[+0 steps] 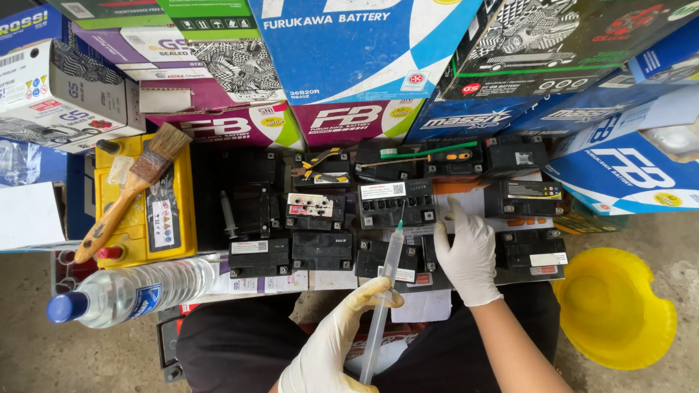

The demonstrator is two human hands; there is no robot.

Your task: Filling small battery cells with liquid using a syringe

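My left hand (331,349) grips syringe (384,291); right hand (466,255), fingers open, steadies battery (397,204); I keep needle straight over the port

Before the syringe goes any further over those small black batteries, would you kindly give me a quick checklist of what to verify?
1. Left hand gloved and gripping the syringe: ok.
2. Right hand gloved, resting on a black battery: ok.
3. Needle tip pointing at the batteries, away from both hands: ok.
4. Liquid level in the syringe: cannot tell.
5. Water bottle capped, lying on its side: ok.
6. Yellow bowl close beside the right arm: ok.
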